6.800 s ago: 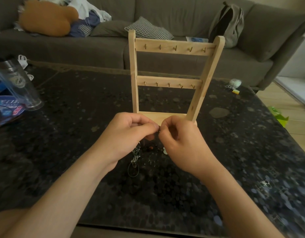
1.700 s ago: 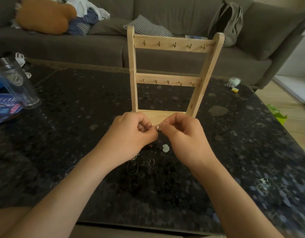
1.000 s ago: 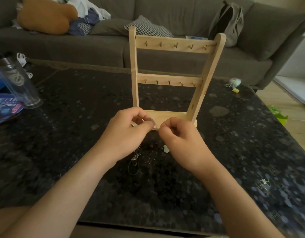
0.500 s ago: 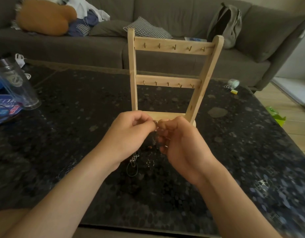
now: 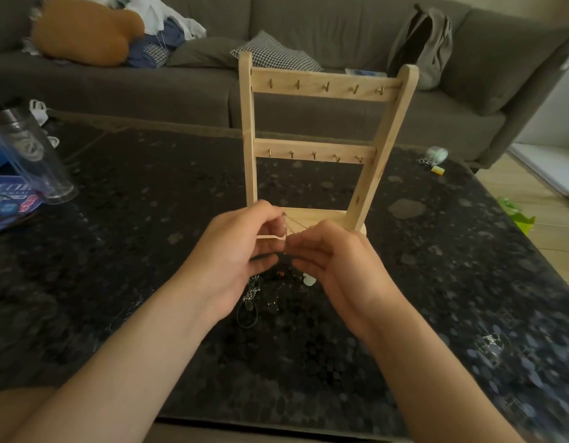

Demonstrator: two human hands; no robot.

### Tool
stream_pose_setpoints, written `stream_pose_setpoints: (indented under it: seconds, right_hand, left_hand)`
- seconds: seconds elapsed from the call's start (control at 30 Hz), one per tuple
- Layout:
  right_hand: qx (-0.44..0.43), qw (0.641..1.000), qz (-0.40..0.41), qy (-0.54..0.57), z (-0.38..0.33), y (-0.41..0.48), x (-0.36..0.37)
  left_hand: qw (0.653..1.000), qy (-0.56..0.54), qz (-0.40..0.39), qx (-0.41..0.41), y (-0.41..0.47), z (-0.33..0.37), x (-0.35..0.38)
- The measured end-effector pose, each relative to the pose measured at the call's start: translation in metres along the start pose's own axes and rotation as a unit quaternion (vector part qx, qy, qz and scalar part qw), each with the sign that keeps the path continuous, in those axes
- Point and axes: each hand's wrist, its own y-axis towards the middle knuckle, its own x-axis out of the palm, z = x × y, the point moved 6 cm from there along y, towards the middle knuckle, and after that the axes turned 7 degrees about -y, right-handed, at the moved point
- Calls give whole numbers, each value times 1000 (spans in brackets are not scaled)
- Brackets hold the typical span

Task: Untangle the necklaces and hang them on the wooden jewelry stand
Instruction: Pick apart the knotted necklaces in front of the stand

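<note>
A wooden jewelry stand with two rows of small hooks, all bare, stands upright on the dark speckled table. Just in front of its base, my left hand and my right hand pinch thin chain strands that fan out between the fingertips. Below the hands the tangled necklaces lie on the table, with a dark loop, dark beads and a pale pendant. Part of the tangle is hidden behind my hands.
A clear tumbler and a blue packet sit at the table's left edge. Small items lie at the far right corner. A grey sofa with cushions, clothes and a backpack runs behind the table.
My hands have drawn slightly apart, so thin chain strands now show stretched between the fingertips. The stand and the tangle on the table stay where they were.
</note>
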Motion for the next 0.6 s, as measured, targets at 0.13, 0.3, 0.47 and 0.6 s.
stream_pose_setpoints:
  seconds: [0.13, 0.3, 0.47, 0.6]
  right_hand:
    - [16, 1000, 12, 8, 5, 1, -2]
    - [14, 998, 7, 61, 5, 0, -2]
    - [-18, 993, -59, 102, -1, -4, 5]
    - [-16, 998, -30, 55, -2, -3, 0]
  left_hand:
    - [984, -155, -68, -62, -4, -4, 9]
    - [981, -156, -91, -75, -4, -5, 11]
    - [986, -122, -92, -66, -3, -4, 9]
    - [994, -91, -60, -16, 0, 1, 4]
